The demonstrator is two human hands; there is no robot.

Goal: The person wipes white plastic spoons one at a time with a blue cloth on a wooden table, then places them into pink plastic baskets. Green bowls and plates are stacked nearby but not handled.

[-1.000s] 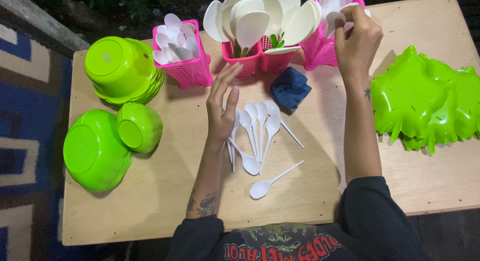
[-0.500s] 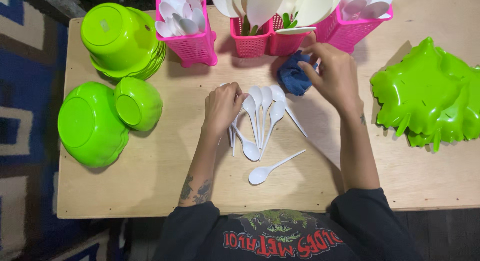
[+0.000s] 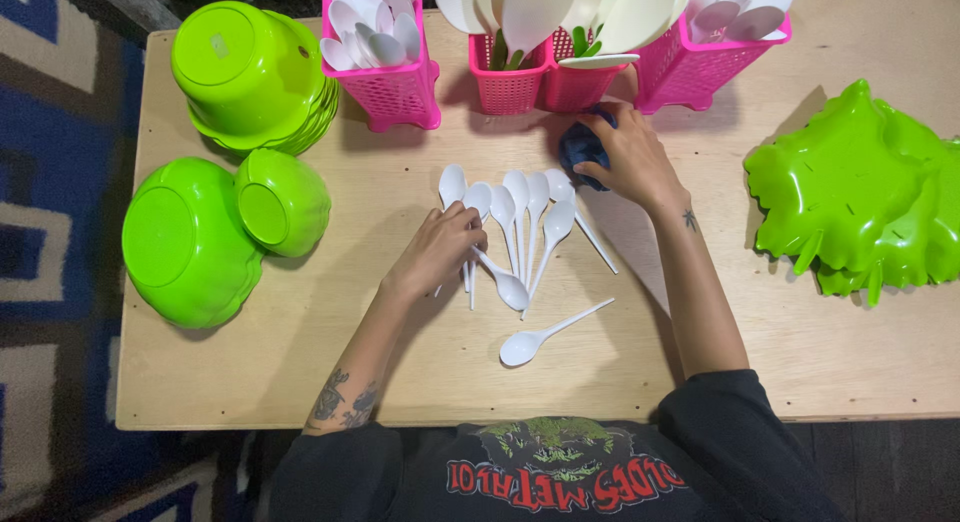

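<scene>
Several white plastic spoons [image 3: 520, 222] lie fanned out in the middle of the wooden table [image 3: 330, 332]. My left hand [image 3: 440, 250] rests on their handles, fingers curled over them. One more white spoon [image 3: 545, 335] lies apart, nearer to me. My right hand [image 3: 625, 157] is closed on a dark blue cloth [image 3: 578, 147] just in front of the pink baskets; most of the cloth is hidden under the fingers.
Pink baskets [image 3: 390, 87] [image 3: 505, 82] [image 3: 690, 72] holding white spoons and ladles line the far edge. Upturned green bowls [image 3: 250, 72] [image 3: 190, 242] [image 3: 285, 202] sit at the left. Green leaf-shaped plates [image 3: 860, 192] are stacked at the right. A patterned rug [image 3: 50, 182] lies left of the table.
My right hand came down from the right pink basket to the blue cloth and closed on it. My left hand dropped onto the spoon handles and slid toward me.
</scene>
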